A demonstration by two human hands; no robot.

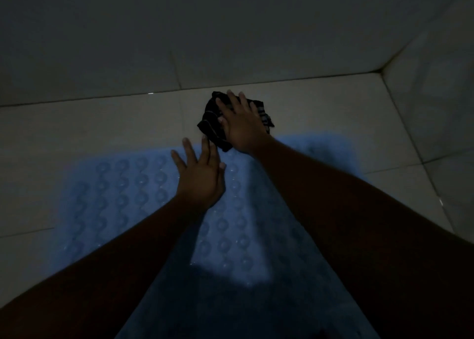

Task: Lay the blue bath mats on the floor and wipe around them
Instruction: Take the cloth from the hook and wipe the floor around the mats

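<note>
Head view: hands (pixel 242 126) flat on dark cloth (pixel 213 126), blue mat (pixel 115 192).

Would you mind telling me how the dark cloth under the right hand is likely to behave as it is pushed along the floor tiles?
The dark cloth looks crumpled and folded, so it is probably limp and would bunch rather than slide as one piece. The right hand lies flat across it, which probably keeps it down. The floor tiles look smooth, so it should glide easily.
</note>
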